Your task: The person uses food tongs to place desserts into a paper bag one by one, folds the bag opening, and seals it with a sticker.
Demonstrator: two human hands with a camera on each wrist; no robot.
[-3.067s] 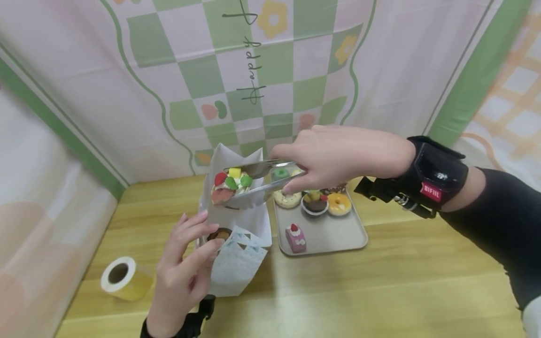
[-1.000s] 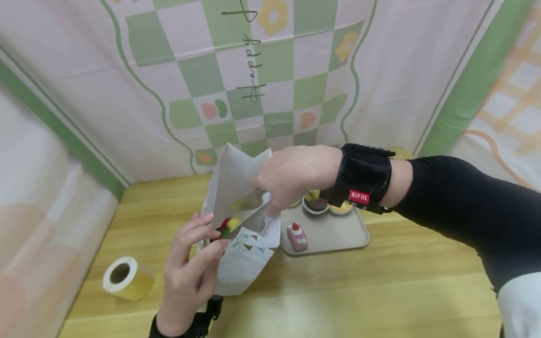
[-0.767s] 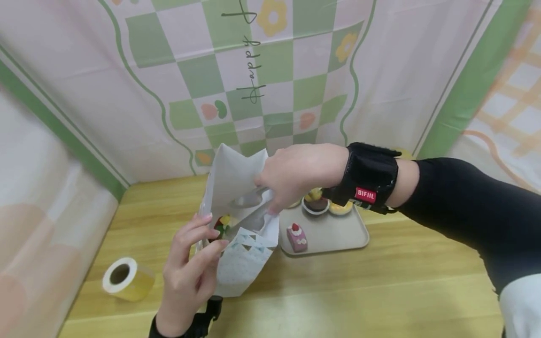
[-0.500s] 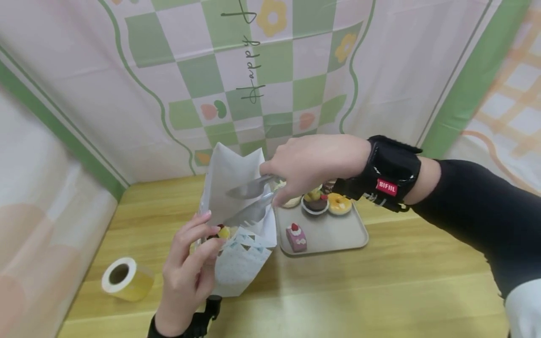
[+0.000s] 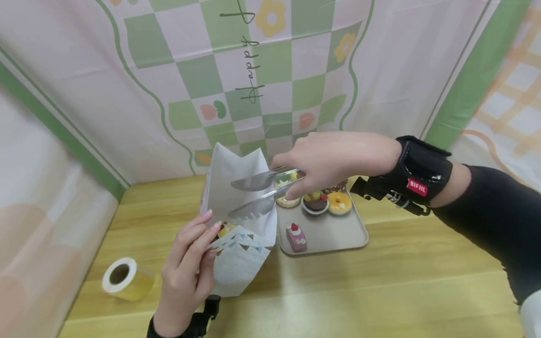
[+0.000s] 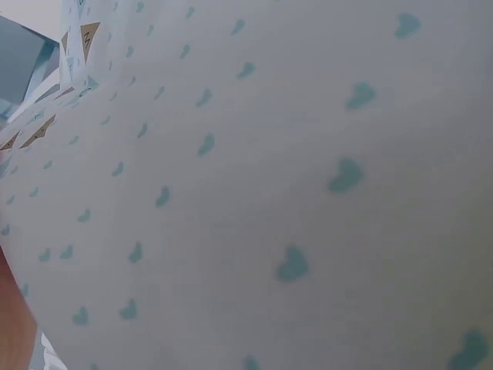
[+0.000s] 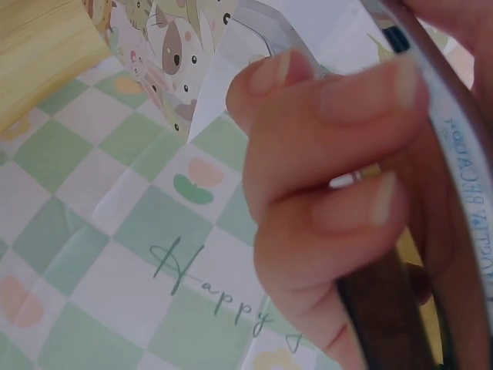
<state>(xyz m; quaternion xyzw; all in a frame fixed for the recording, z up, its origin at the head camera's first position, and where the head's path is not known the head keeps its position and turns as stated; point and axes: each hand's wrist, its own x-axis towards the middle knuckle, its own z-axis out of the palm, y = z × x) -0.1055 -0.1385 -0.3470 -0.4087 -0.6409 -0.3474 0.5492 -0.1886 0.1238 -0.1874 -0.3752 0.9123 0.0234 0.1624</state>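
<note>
In the head view, the right hand is curled firmly round the tongs, whose tips stand apart over the mouth of the bag. The left hand has its fingers fairly extended at the bag's near left rim; whether it pinches the paper I cannot tell. The bag stands left of the middle of the counter, towards the back edge; a yellow-topped pastry shows inside, mostly hidden by fingers and rim. The tray is just right of the bag, its back row of sweets partly covered by the right hand. A roll stands near the counter's left edge.

In the left wrist view, the bag's heart-dotted side fills nearly everything; only a sliver of skin shows, cut off at the left.

In the right wrist view, bent fingers crowd close against the tongs, which the right edge crops; their lettering is hard to read.
</note>
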